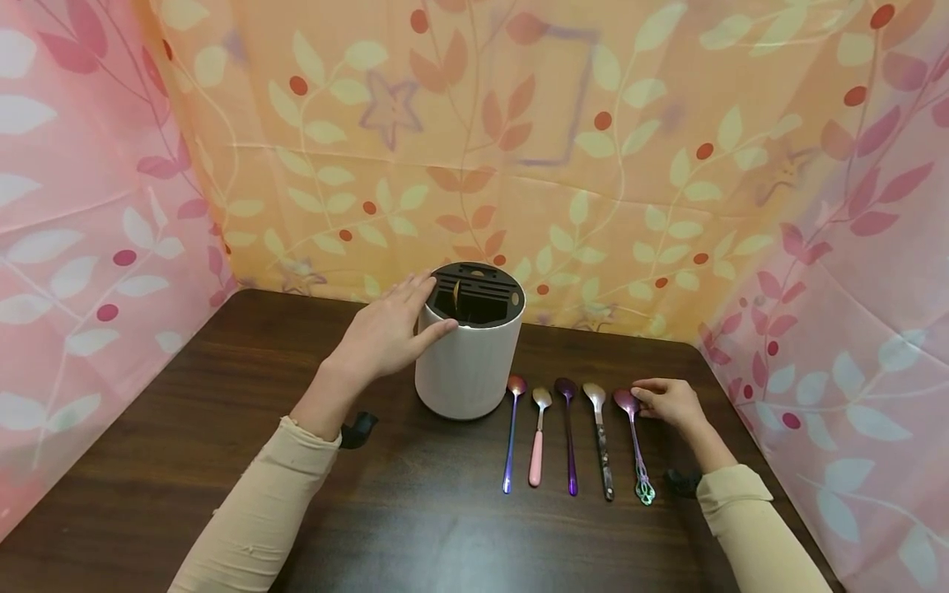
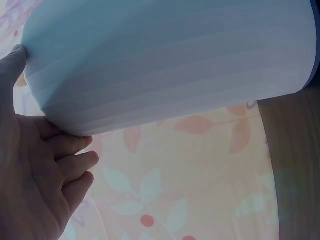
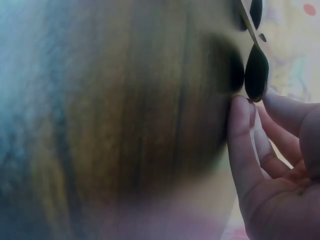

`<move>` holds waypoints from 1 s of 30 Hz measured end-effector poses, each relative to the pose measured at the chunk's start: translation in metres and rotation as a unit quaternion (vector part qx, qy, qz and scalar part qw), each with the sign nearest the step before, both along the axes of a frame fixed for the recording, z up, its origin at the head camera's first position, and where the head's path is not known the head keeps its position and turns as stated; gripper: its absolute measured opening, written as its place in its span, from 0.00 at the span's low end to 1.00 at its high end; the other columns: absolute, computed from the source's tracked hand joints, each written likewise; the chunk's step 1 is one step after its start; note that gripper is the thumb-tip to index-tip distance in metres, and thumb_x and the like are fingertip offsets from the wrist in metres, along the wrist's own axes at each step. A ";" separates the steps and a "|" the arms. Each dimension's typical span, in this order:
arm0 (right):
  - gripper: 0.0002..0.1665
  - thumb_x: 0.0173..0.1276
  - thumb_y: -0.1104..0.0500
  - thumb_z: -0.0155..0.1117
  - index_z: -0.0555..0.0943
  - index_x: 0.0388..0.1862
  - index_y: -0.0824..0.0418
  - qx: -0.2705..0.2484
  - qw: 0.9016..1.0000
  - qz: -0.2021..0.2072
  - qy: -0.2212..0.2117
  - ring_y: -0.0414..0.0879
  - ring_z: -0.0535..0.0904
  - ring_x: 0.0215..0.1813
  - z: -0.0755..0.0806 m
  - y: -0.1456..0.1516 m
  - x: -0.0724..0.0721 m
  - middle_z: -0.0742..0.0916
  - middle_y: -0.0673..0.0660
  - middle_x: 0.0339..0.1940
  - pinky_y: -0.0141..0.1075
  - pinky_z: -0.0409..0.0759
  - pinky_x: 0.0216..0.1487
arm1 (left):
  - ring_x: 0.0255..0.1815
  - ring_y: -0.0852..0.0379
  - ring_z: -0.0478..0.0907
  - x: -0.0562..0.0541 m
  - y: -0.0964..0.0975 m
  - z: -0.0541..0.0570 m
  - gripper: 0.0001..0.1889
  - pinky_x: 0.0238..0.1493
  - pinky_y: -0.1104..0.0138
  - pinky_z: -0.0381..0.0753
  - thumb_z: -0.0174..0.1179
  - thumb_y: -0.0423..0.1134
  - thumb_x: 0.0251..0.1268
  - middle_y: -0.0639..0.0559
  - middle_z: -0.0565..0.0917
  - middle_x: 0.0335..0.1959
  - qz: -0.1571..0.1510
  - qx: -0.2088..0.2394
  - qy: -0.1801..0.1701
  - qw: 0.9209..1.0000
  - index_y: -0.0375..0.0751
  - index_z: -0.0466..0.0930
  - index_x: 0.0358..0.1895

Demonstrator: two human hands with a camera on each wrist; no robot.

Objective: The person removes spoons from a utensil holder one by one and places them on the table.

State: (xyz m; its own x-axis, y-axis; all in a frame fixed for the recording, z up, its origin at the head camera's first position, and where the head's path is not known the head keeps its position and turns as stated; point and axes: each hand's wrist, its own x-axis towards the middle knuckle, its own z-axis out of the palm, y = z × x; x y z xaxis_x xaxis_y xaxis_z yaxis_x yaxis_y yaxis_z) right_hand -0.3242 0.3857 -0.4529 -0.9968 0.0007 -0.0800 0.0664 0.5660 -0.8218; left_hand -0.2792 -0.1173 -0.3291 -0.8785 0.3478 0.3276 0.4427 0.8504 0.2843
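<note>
A white cylindrical utensil holder (image 1: 469,371) with a black slotted top stands towards the back of the table. My left hand (image 1: 385,325) rests at its rim, fingers extended along the far left side and thumb at the front. In the left wrist view the thumb and some fingertips touch the holder's wall (image 2: 170,70). My right hand (image 1: 670,403) pinches the bowl edge of a purple spoon (image 1: 627,402) with a green openwork handle end, at the right of a row. The right wrist view shows the spoon bowl (image 3: 256,75) at the fingertips.
Left of that spoon lie a black-handled spoon (image 1: 601,436), a dark purple spoon (image 1: 569,436), a pink-handled spoon (image 1: 537,449) and a blue-handled spoon (image 1: 510,445). They lie side by side on the dark wooden table (image 1: 415,511). Patterned cloth (image 1: 460,189) surrounds the table's back and sides.
</note>
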 end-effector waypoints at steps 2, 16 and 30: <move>0.26 0.78 0.60 0.65 0.77 0.63 0.81 -0.001 1.000 -0.006 -0.002 0.40 0.86 0.31 0.000 0.000 0.001 0.89 0.57 0.36 0.34 0.90 0.37 | 0.85 0.44 0.49 0.000 0.001 0.000 0.50 0.84 0.50 0.51 0.43 0.75 0.74 0.44 0.55 0.85 -0.002 0.001 -0.002 1.000 0.37 0.56 0.83; 0.35 0.80 0.39 0.57 0.80 0.68 0.66 0.139 0.983 -0.036 0.117 0.69 0.78 0.65 0.032 -0.025 0.012 0.84 0.71 0.63 0.61 0.78 0.61 | 0.86 0.44 0.48 0.000 0.003 0.001 0.49 0.84 0.51 0.50 0.44 0.74 0.75 0.44 0.54 0.85 -0.003 -0.002 -0.004 1.000 0.37 0.56 0.83; 0.24 0.78 0.48 0.65 0.85 0.64 0.59 -0.003 0.963 -0.028 0.269 0.48 0.86 0.56 0.101 -0.112 0.020 0.88 0.59 0.59 0.19 0.79 0.48 | 0.86 0.44 0.48 -0.002 0.004 -0.001 0.49 0.84 0.51 0.50 0.43 0.74 0.75 0.44 0.55 0.85 -0.004 -0.002 -0.002 1.000 0.37 0.56 0.83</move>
